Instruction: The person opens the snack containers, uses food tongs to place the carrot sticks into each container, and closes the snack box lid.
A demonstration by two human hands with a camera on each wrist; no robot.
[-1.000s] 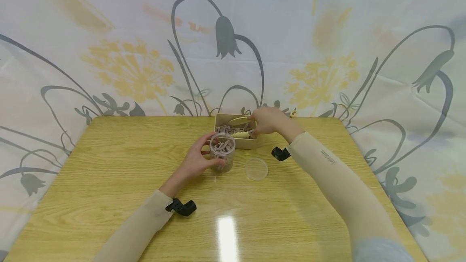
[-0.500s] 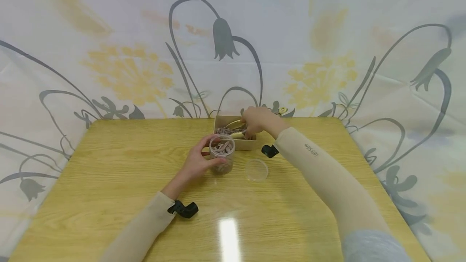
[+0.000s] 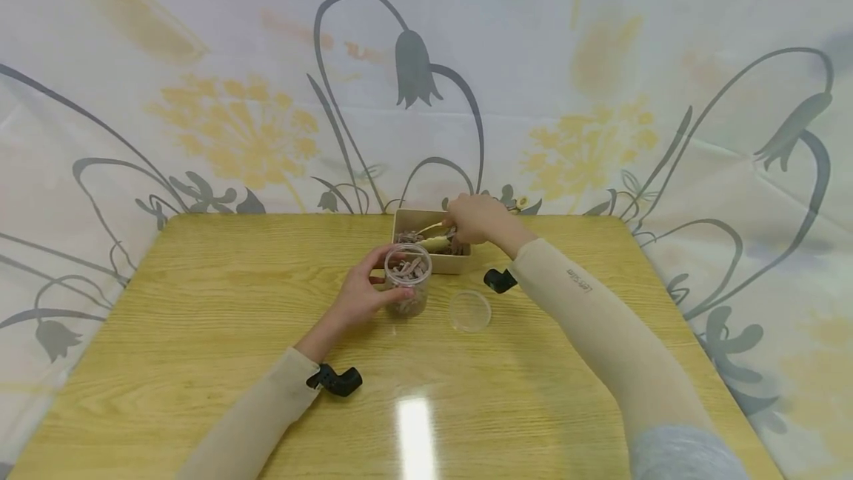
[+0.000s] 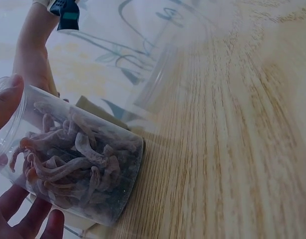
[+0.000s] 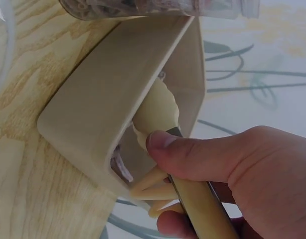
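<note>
My left hand (image 3: 360, 295) holds a clear round jar (image 3: 408, 284) upright on the table, fingers and thumb around its upper part. Greyish-brown, shrivelled dried strips (image 4: 68, 159) fill much of it. Just behind the jar stands a beige rectangular box (image 5: 98, 99) with more such strips inside. My right hand (image 3: 481, 222) grips a pair of tongs (image 5: 158, 109) with cream, scalloped tips and metal-edged arms. The tips reach into the box, their arms somewhat apart. Whether anything is between them cannot be told.
A clear round lid (image 3: 469, 311) lies flat on the wooden table (image 3: 240, 317), right of the jar. Behind the table's far edge hangs a flower-patterned cloth (image 3: 266, 58). A black wrist camera mount (image 3: 338, 381) sits on the left forearm.
My right hand has shifted a little left over the box, and the tongs' arms look closer together than a second ago. My left hand and the jar have stayed in place.
</note>
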